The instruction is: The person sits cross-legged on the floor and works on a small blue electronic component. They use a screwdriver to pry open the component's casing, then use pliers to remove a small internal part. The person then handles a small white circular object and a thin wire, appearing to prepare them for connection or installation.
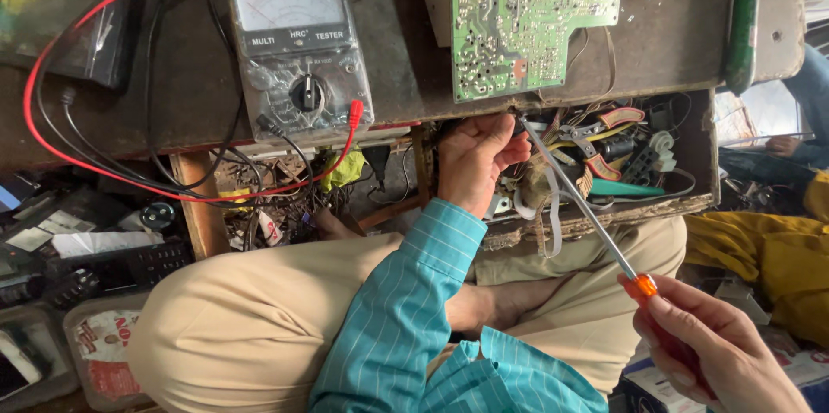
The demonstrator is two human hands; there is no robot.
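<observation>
Head view, 1 workbench: right hand (725, 352) is gripping, fingers closed, the orange handle of a long screwdriver (587, 206), its thin shaft slanting up toward the open drawer (682, 201) of tools. Left hand (479, 162) is curling loosely at the drawer edge; whether it is holding anything cannot be told. Screwdriver is probably light, stiff; best held at the handle. Green circuit board (527, 15) and analog multimeter (298, 50) are lying above.

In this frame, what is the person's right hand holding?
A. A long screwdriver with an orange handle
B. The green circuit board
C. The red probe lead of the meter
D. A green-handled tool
A: the right hand grips the orange handle of a long screwdriver whose shaft runs up to the left hand at the open drawer edge.
</observation>
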